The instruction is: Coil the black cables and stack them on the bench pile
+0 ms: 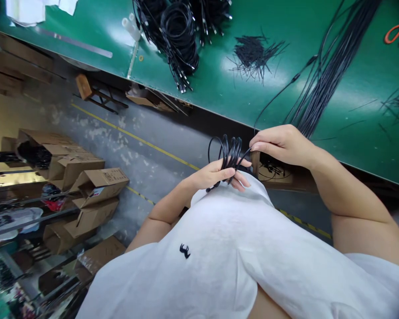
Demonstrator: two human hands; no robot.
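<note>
My left hand (219, 173) is closed around a coiled black cable (232, 149), its loops standing up over the fingers in front of my white shirt. Between thumb and fingers, my right hand (279, 144) pinches the same cable's running length, just right of the coil. From there the cable rises over the table edge, through a thicker dark part (295, 77), toward a long bundle of straight black cables (332, 75) on the green table (219, 97). A connector end pokes out below my left hand.
Coiled cable bundles (177, 31) and a heap of short black ties (252, 51) lie on the table. Orange loops (397, 34) are at far right, a metal ruler (76, 42) at left. Cardboard boxes (96, 186) and a wooden stool (84, 86) stand on the floor.
</note>
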